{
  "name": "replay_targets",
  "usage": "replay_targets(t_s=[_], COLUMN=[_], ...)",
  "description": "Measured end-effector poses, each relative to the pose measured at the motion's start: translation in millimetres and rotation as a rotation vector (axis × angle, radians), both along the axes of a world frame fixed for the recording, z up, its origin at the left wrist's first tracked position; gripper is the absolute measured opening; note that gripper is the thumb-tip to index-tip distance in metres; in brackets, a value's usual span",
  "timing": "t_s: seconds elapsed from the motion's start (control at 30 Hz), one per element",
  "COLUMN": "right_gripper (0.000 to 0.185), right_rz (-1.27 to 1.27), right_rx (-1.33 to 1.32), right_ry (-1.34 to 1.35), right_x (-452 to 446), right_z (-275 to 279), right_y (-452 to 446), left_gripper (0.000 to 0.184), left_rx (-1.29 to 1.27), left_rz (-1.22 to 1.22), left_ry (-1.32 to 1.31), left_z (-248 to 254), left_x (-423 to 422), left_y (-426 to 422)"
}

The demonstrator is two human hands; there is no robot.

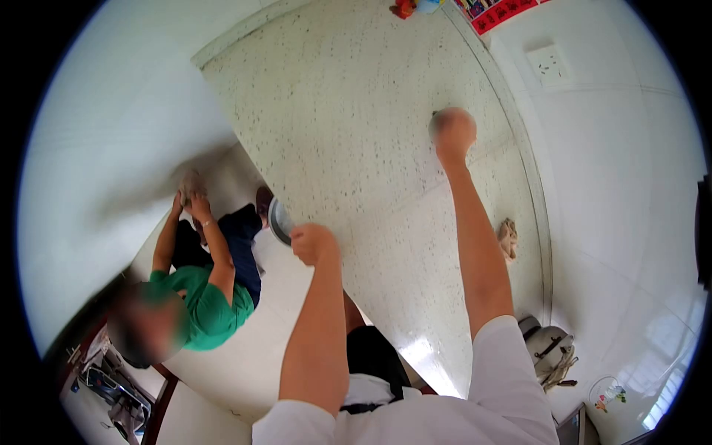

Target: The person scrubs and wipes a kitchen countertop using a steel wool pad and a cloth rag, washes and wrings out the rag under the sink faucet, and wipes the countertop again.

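My left hand (314,244) is at the counter's left edge, its fingers closed on the rim of a round grey basin (280,222). That basin hangs beside the edge and holds something pale. Farther out, my right hand (454,135) rests as a fist on the speckled counter (348,126). Blur covers its fingers; a small dark bit shows at its left side, but I cannot make out what it is. A crumpled beige cloth (508,239) lies on the counter to the right of my right forearm.
At left, a person in a green shirt (211,308) crouches, pressing a brownish cloth (193,185) to the white wall. A wall socket (547,65) is at upper right. A pale bag (550,352) hangs at lower right. Red and blue items (415,7) sit at the far end.
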State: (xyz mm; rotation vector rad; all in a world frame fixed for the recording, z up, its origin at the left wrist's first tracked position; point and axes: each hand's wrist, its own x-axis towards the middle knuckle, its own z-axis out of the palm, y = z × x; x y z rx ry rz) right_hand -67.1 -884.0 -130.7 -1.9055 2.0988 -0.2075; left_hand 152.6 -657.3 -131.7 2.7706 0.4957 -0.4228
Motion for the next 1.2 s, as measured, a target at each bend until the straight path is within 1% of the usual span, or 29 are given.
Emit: replay_targets(t_s=[0.03,0.1,0.17,0.23,0.27,0.3,0.37,0.4,0.43,0.47,0.5,0.57,0.6,0.63,0.67,0.7,0.73,0.77,0.8,0.83,0.87,0.93,1.0,1.03,1.07,1.1,1.13,1.17,1.2], right_gripper=[0.017,0.018,0.015,0.015,0.013,0.013,0.008,0.007,0.003,0.008,0.01,0.019,0.02,0.018,0.016,0.015,0.017,0.015,0.02,0.023,0.023,0.024,0.019,0.016,0.018,0.019,0.021,0.023,0.024], right_rz=[-0.001,0.066,0.258,0.57,0.731,0.727,0.719,0.741,0.432,0.436,0.235,-0.177,-0.219,-0.205,-0.063,0.087,0.255,0.375,0.502,0.623,0.627,0.867,0.822,0.693,0.605,0.45,0.301,0.255,0.151], right_rx=[-0.011,-0.149,-0.343,-0.179,-0.218,-0.214,0.362,-0.018,-0.005,-0.271,-0.415,-0.472,-0.519,-0.43,-0.467,-0.496,-0.521,-0.338,-0.183,-0.286,-0.287,-0.19,-0.261,-0.176,-0.209,-0.357,-0.411,-0.505,-0.395], right_ry=[-0.006,-0.161,-0.17,-0.19,-0.263,-0.257,-0.334,-0.168,-0.263,-0.099,-0.034,0.257,0.287,0.204,0.166,-0.035,-0.14,-0.284,-0.291,-0.277,-0.271,-0.357,-0.249,-0.144,-0.207,-0.036,0.007,0.062,0.048], right_x=[12.1,50.0,108.6,146.1,149.1,140.5,95.5,65.2,39.7,-7.1,-33.4,-52.0,-38.7,-6.4,26.9,65.3,108.4,141.6,174.4,191.8,189.5,186.5,155.4,135.6,113.8,100.2,93.7,92.4,109.8], right_z=[4.0,1.8,2.4,9.7,12.6,9.5,8.2,24.5,17.9,-2.5,-5.1,-10.0,-17.4,-10.6,-15.7,-17.1,-13.8,-7.5,16.1,15.7,16.5,15.0,3.9,-1.0,-2.2,-9.0,-6.7,-10.5,-4.2], right_y=[-10.0,-0.7,42.9,102.8,131.0,130.4,117.3,98.7,65.1,37.2,5.9,-32.7,-41.7,-46.6,-40.5,-23.3,5.2,35.0,69.4,101.4,110.0,116.8,71.4,35.2,-3.3,-34.7,-59.8,-79.4,-82.3], left_gripper=[0.056,0.055,0.055,0.055,0.055,0.055,0.055,0.055,0.055,0.055,0.055,0.055,0.055,0.055,0.054,0.054,0.054,0.054,0.054,0.054,0.054,0.054,0.055,0.055,0.055,0.055,0.055,0.055,0.055], left_rx=[-0.011,0.11,0.137,0.173,0.18,0.178,0.173,0.172,0.174,0.171,0.169,0.175,0.159,0.162,0.141,0.12,0.125,0.103,0.08,0.077,0.096,0.111,0.115,0.115,0.108,0.1,0.103,0.09,0.077], left_rz=[-0.001,-0.028,-0.039,-0.061,-0.049,-0.027,-0.044,-0.052,-0.035,-0.069,-0.103,-0.121,-0.148,-0.135,-0.125,-0.114,-0.104,-0.089,-0.077,-0.075,-0.085,-0.099,-0.064,-0.054,-0.07,-0.083,-0.07,-0.084,-0.099], left_ry=[-0.006,-0.03,-0.042,-0.061,-0.044,-0.02,-0.01,-0.008,-0.009,0.0,0.01,0.023,0.033,0.027,0.044,0.062,0.061,0.041,0.024,0.027,0.031,0.039,0.09,0.091,0.055,0.017,0.011,0.019,0.027], left_z=[2.0,7.3,8.0,6.5,6.3,6.1,3.2,1.6,1.7,3.2,4.3,4.8,3.9,3.7,5.0,6.4,5.5,2.8,2.3,3.9,6.0,7.9,6.7,0.7,-9.0,-14.7,-14.2,-11.7,-9.8], left_x=[-0.1,-3.6,-7.8,-4.7,-5.0,-5.6,-7.6,-6.5,-5.3,-5.3,-5.9,-7.6,-6.3,-5.1,-4.6,-4.4,-4.5,-6.0,-6.9,-6.6,-6.0,-4.7,-3.7,-4.0,-5.5,-5.6,-4.5,-4.1,-4.8], left_y=[-4.6,-6.8,-9.1,-7.6,-7.5,-11.4,-8.9,-8.6,-10.0,-9.7,-9.0,-5.3,-8.0,-10.5,-10.4,-8.9,-7.4,-7.5,-7.6,-8.7,-9.8,-11.7,-10.1,-6.6,-0.6,2.0,1.0,0.1,0.4])
